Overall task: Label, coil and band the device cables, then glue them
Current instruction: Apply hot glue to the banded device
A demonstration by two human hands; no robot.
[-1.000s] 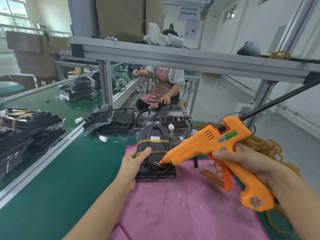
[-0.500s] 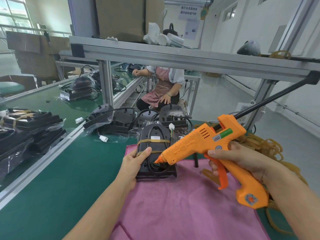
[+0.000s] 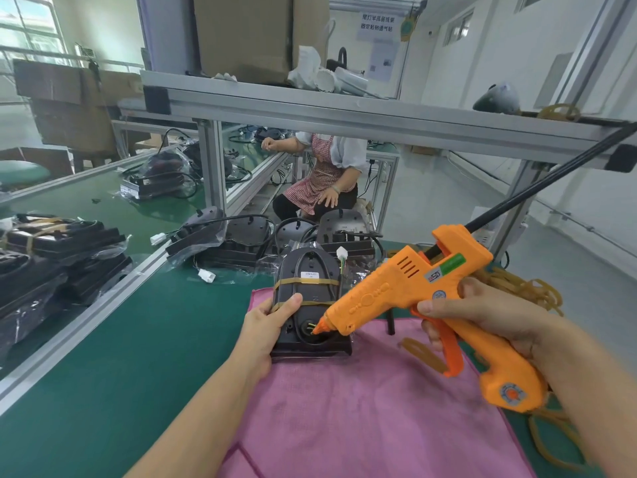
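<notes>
left hand (image 3: 267,327) grips banded black device (image 3: 307,305) on pink cloth (image 3: 372,408), unmoved | glue gun (image 3: 424,294) nozzle dropped from mid-air onto wire port near device's front edge; gluing looks begun | right hand (image 3: 482,315) clenches gun, fingers around trigger

two bare forearms reach in from the lower edge of the head view, one either side of the pink cloth (image 3: 362,408). neither arm shows a sleeve, cuff, glove, watch, bracelet or ring anywhere in view. the left hand (image 3: 267,326), by the cloth's far left corner, has a short, rounded thumbnail with no polish. the right hand (image 3: 482,312), over the cloth's right edge, shows a similarly short, plain thumbnail. both wrists are uncovered; the arms run out of view before the elbows, so any clothing higher up cannot be seen.
</notes>
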